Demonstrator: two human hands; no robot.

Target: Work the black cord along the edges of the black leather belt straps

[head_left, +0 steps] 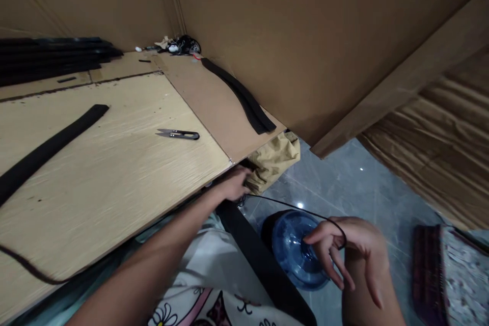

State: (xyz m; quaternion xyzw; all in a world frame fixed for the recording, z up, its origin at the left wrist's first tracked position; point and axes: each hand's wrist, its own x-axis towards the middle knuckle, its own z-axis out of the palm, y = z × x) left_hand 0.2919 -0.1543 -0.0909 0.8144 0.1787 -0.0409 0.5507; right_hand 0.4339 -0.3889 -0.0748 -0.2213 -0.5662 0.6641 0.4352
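Observation:
My left hand (235, 183) reaches to the underside of the table's edge, beside a tan cloth (273, 160) that hangs there. Its fingertips are partly hidden and slightly blurred, so its grip is unclear. A thin black cord (292, 206) stretches from just below that hand across to my right hand (342, 247). There it bends round the base of the fingers and is held, while the other fingers hang loosely apart. A wide black strap (263, 265) runs down from the table edge over my lap. Thread snips (179, 134) lie on the tabletop.
On the table (126, 163) rest a black strip (53, 147), a folded black strip (240, 94) and a stack of dark strips (49, 58). A blue water jug (292, 249) stands on the floor beneath my right hand. Cardboard walls (305, 25) enclose the far side.

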